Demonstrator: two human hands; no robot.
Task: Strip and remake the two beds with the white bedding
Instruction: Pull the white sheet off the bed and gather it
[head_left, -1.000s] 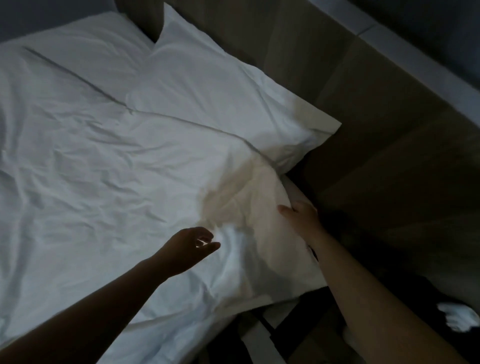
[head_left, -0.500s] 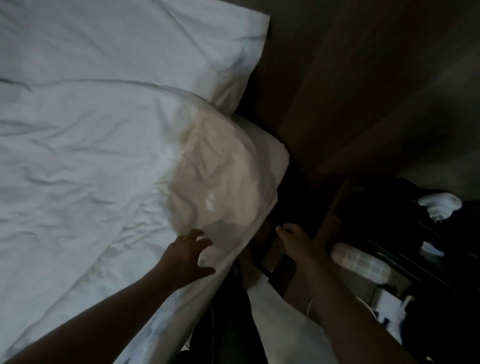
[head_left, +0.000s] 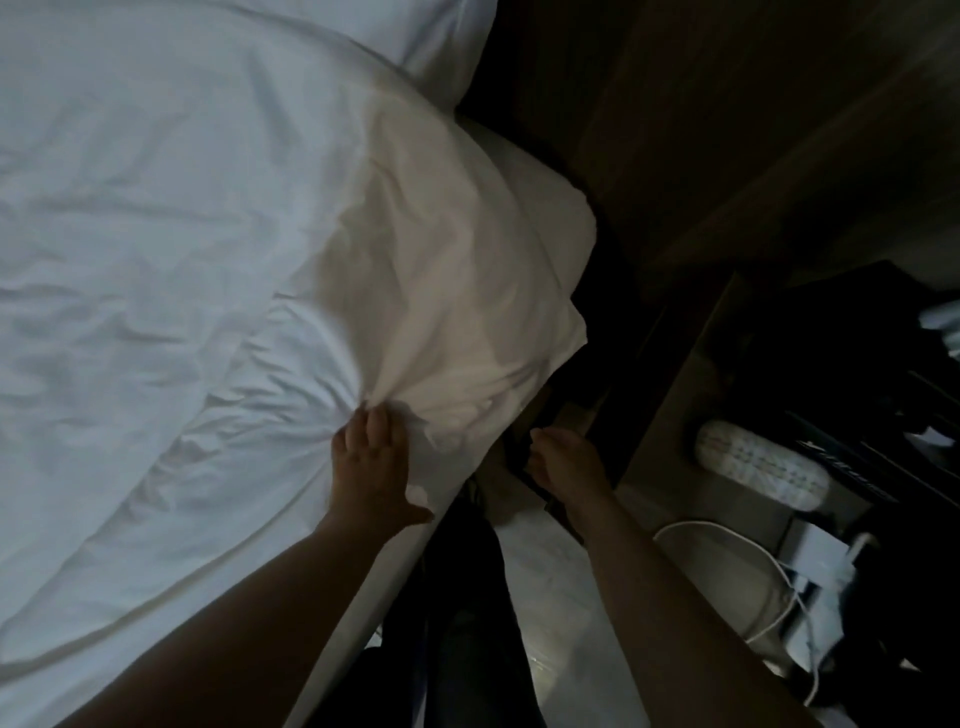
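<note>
Left hand (head_left: 371, 462) now on puckered sheet (head_left: 208, 270)

The one wide-angle camera sat on the person's head, looking forward and steeply down. It was close above the white bedding (head_left: 182, 234), with the left hand (head_left: 371, 467) and right hand (head_left: 569, 462) near mid-frame.

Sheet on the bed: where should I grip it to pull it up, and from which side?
Grip the loose corner of the sheet, coming from the right, where the right hand is. That corner juts out free; elsewhere the sheet lies flat, and the left hand presses it.
</note>
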